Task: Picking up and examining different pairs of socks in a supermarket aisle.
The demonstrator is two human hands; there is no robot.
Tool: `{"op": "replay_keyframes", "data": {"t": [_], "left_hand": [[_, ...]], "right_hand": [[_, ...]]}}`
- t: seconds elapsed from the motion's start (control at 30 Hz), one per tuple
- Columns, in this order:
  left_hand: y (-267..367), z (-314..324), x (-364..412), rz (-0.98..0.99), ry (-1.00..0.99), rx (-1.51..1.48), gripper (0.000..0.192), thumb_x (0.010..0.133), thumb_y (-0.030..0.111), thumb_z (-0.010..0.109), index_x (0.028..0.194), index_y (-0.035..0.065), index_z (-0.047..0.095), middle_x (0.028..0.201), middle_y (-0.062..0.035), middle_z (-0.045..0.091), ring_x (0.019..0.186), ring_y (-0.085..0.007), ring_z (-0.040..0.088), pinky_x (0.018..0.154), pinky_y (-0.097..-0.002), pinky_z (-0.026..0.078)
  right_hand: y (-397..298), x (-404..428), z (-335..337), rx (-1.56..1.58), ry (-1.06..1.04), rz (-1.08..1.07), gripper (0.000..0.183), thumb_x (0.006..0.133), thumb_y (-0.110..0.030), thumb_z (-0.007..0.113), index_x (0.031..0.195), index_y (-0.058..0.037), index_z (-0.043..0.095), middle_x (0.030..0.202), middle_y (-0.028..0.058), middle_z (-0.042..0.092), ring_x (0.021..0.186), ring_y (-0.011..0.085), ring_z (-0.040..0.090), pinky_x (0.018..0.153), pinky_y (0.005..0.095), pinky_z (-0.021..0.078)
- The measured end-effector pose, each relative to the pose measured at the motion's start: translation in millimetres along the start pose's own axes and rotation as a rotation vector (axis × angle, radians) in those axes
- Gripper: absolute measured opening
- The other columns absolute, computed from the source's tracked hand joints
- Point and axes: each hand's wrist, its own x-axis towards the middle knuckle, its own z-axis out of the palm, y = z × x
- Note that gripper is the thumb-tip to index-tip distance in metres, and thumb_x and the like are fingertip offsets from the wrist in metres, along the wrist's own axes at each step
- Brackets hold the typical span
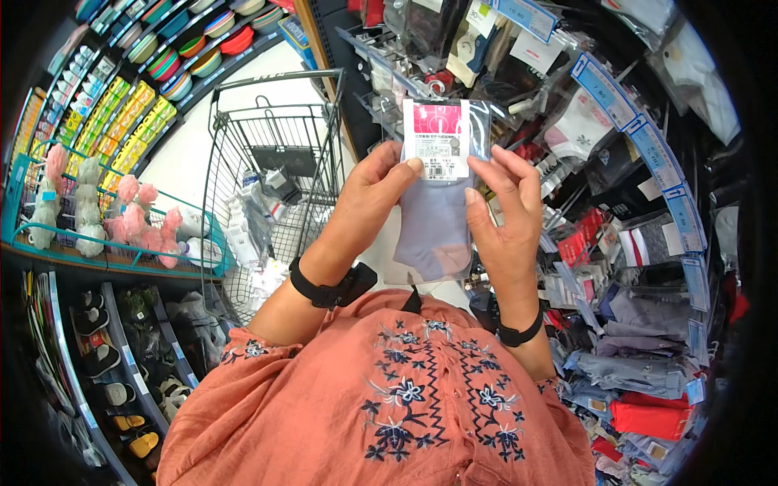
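A clear plastic packet of lavender ankle socks (pixel 433 222) is held upright in front of my chest. Its pink and white header label (pixel 439 141) bears writing and a barcode, and a clear hanger hook tops it. My left hand (pixel 384 182) pinches the packet's left edge, thumb lying on the label. On the other side, my right hand (pixel 507 194) has its fingertips against the packet's right edge, fingers spread. Part of the packet's back is out of sight. Both wrists wear black bands.
A wire shopping cart (pixel 273 121) with packaged goods (pixel 261 206) stands ahead to the left. Hanging sock packets (pixel 583 130) crowd the rack at right, above folded clothes (pixel 632 373). At left are a teal wire basket (pixel 115 264) of bath puffs, shoes (pixel 103 361) and bowls (pixel 164 64).
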Motion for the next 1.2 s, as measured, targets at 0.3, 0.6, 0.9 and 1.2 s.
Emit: {"op": "replay_keyframes", "data": {"t": [0.3, 0.6, 0.9, 1.2], "left_hand": [[-0.5, 8.0, 12.5, 0.112, -0.01, 0.011, 0.029, 0.098, 0.028, 0.059, 0.116, 0.0059, 0.063, 0.092, 0.0085, 0.06, 0.073, 0.0, 0.046, 0.063, -0.0178, 0.035], [-3.2, 6.3, 22.5, 0.016, -0.04, -0.029, 0.029, 0.098, 0.028, 0.058, 0.116, 0.0055, 0.062, 0.091, 0.007, 0.06, 0.072, 0.0009, 0.048, 0.061, -0.0175, 0.036], [-10.0, 4.4, 28.8, -0.041, -0.037, -0.122, 0.03, 0.098, 0.026, 0.059, 0.118, 0.0042, 0.061, 0.094, 0.0055, 0.062, 0.074, -0.0001, 0.052, 0.062, -0.0168, 0.037], [-6.1, 9.5, 29.9, -0.012, -0.032, -0.075, 0.029, 0.098, 0.026, 0.059, 0.116, 0.004, 0.061, 0.089, 0.0047, 0.06, 0.073, -0.0031, 0.05, 0.064, -0.0211, 0.04]], "right_hand": [[-0.2, 7.1, 3.7, -0.059, 0.007, -0.018, 0.035, 0.083, 0.002, 0.062, 0.117, -0.0011, 0.065, 0.117, 0.0171, 0.056, 0.102, 0.0324, 0.057, 0.088, 0.0388, 0.0478], [11.3, 8.6, 7.0, -0.053, 0.039, -0.028, 0.034, 0.084, 0.006, 0.057, 0.116, -0.0001, 0.066, 0.115, 0.0169, 0.058, 0.102, 0.0318, 0.058, 0.086, 0.0383, 0.0489], [11.5, 5.8, 7.8, -0.099, 0.003, -0.01, 0.044, 0.073, 0.009, 0.06, 0.111, -0.0098, 0.071, 0.116, 0.0136, 0.059, 0.1, 0.0306, 0.057, 0.082, 0.037, 0.0491], [18.5, 8.8, 7.0, -0.169, -0.021, -0.079, 0.04, 0.076, 0.008, 0.061, 0.113, -0.0066, 0.069, 0.116, 0.0144, 0.06, 0.101, 0.0323, 0.058, 0.084, 0.0393, 0.0494]]}}
